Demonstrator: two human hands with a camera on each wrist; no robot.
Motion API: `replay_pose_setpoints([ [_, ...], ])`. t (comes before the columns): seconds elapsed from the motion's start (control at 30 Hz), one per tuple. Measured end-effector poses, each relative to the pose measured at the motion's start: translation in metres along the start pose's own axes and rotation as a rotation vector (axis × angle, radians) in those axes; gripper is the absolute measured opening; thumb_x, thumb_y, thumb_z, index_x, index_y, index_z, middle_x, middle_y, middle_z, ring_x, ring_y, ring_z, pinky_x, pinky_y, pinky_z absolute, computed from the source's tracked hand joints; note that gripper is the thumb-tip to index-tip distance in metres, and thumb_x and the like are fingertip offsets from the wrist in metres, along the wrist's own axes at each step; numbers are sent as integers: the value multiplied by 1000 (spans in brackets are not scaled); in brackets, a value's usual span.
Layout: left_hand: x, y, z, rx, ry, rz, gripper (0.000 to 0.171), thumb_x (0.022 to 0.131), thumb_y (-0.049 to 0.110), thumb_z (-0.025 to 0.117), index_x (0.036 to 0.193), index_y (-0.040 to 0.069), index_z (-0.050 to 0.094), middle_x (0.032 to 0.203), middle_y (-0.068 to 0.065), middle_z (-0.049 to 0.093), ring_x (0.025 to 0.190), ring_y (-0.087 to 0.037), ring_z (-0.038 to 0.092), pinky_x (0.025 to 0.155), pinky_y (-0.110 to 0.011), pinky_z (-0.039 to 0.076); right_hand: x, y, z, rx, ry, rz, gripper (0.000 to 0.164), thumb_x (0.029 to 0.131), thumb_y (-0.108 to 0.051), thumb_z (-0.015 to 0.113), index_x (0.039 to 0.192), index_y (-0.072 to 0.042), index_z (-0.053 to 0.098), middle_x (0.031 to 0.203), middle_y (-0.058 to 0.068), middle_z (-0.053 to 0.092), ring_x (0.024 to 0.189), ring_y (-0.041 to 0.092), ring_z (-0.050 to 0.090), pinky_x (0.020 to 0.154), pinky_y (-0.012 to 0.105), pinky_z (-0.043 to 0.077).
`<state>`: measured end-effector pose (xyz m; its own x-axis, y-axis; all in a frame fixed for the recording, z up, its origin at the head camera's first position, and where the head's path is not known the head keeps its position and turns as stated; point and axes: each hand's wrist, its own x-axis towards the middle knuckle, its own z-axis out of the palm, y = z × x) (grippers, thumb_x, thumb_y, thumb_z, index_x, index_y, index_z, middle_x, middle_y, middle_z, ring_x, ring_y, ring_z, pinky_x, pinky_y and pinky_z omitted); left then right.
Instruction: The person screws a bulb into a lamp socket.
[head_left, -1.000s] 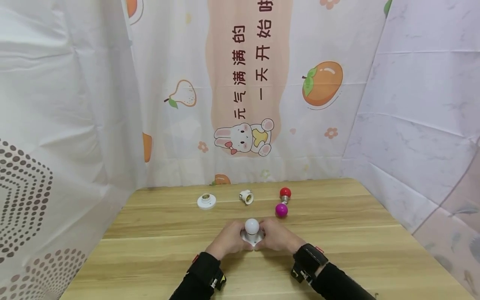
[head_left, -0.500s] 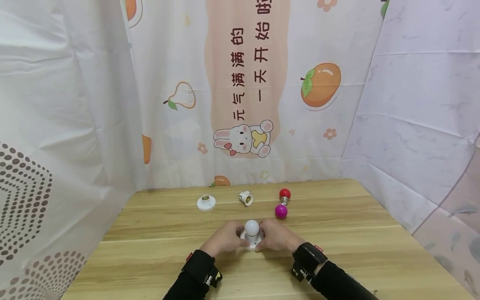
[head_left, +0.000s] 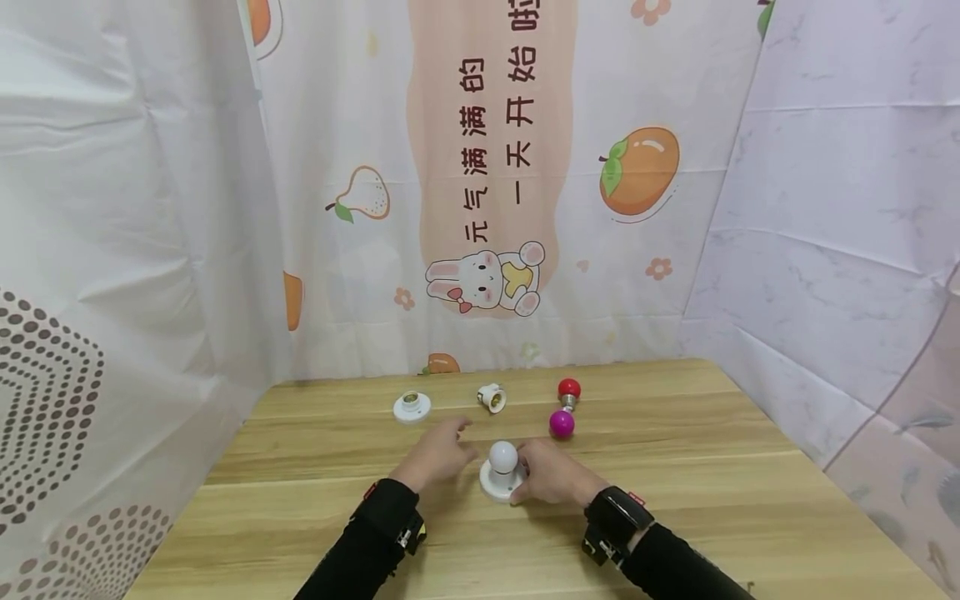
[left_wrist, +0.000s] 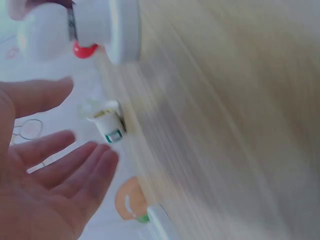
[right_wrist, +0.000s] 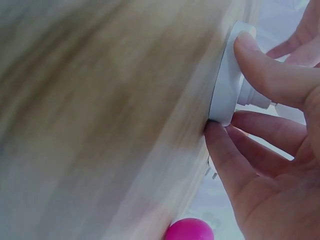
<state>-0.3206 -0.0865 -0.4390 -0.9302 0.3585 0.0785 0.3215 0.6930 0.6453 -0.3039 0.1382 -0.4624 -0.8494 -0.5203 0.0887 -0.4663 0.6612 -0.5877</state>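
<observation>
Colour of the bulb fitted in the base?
White; the bulb shows best in the head view.

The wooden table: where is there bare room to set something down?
Bare table lies between the purple bulb, right sleeve and right edge; also left of the left hand, in front of the round socket. The middle is crowded: left hand and right hand flank the white base.

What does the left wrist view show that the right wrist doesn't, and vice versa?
Only left wrist: red bulb, edge of a second base at the bottom.
Only right wrist: magenta bulb; also a clear view of the right hand gripping the near base.
Both: near base, left hand, white bulb (mostly hidden in right wrist).
</observation>
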Motion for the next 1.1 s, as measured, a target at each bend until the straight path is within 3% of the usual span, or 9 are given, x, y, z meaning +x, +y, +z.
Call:
replay_pose_setpoints([
  [0.17, 9, -7, -9, 58, 105, -17, 55, 92, 9, 70, 141, -7, 52, 140, -27, 54, 131, -42, 50, 108, -55, 42, 1, 1, 1, -7, 0, 15, 33, 70, -19, 94, 96, -8, 76, 103, -2, 69, 85, 13, 59, 76, 30, 52],
  [0.3, 14, -17, -15, 114, 174, -35, 57, 91, 10, 70, 142, -5, 51, 138, -27, 53, 129, -45, 50, 105, -56, 44, 1, 0, 1, -6, 8, 11, 32, 70, -18, 94, 94, -8, 76, 103, -2, 68, 85, 14, 58, 75, 29, 52],
  [0.53, 21, -37, -20, 179, 243, -68, 65, 89, 10, 71, 147, -3, 46, 145, -30, 44, 134, -49, 42, 106, -58, 41, 0, -1, 2, 1, 15, 4, 34, 68, -16, 94, 95, -7, 76, 99, -2, 68, 84, 15, 60, 74, 29, 51],
  [0.9, 32, -54, -29, 237, 185, -148, 76, 90, 19, 74, 153, -1, 36, 155, -32, 30, 137, -52, 34, 104, -62, 40, -1, -2, 1, -17, 19, -8, 36, 66, -15, 95, 95, -5, 75, 98, 0, 68, 83, 13, 59, 73, 29, 51],
  [1.1, 36, -59, -31, 270, 103, -169, 78, 94, 21, 68, 158, 1, 28, 161, -31, 20, 144, -53, 24, 110, -63, 33, 0, -2, 1, -20, 22, 8, 36, 66, -15, 94, 96, -5, 75, 99, 0, 69, 84, 12, 60, 75, 30, 52],
])
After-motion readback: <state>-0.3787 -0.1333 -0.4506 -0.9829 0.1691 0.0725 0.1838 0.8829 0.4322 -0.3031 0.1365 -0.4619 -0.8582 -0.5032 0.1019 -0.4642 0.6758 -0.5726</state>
